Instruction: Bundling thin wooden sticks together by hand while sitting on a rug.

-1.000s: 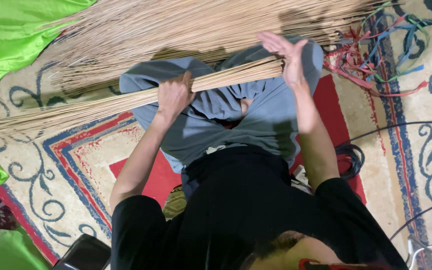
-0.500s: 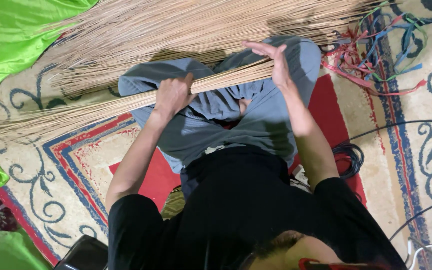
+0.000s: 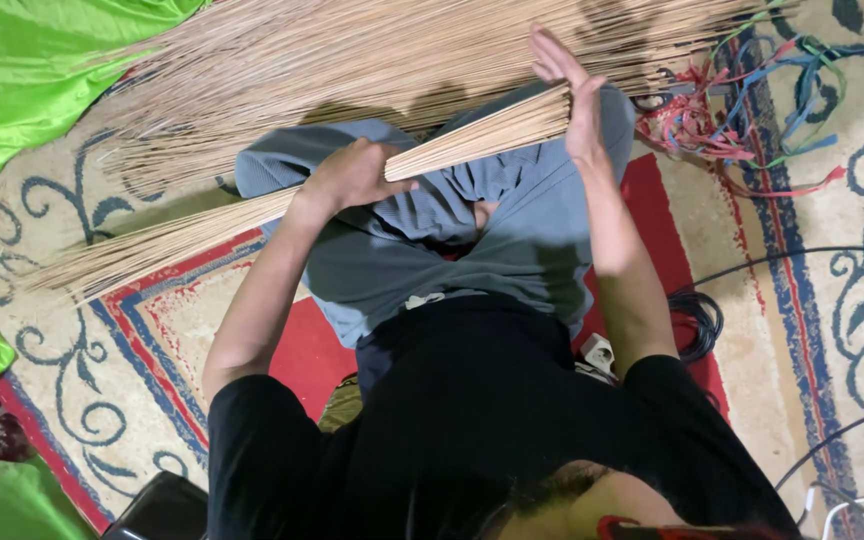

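Note:
I sit cross-legged on a rug with a bundle of thin tan broom sticks (image 3: 472,135) lying across my lap in grey trousers (image 3: 452,250). My left hand (image 3: 350,176) is closed around the middle of the bundle. My right hand (image 3: 569,95) is flat and open, its palm pressed against the bundle's cut end. The bundle's thin tips fan out to the left over the rug (image 3: 132,255).
A large loose pile of the same sticks (image 3: 352,70) lies on the floor beyond my knees. Coloured plastic strips (image 3: 742,110) lie at the upper right, green cloth (image 3: 32,70) at the left, and black cables (image 3: 697,315) and a white plug block (image 3: 597,352) by my right hip.
My right hand drew in toward the bundle's end, then shifted back up and right, staying flat against it. The left hand kept its grip and barely moved.

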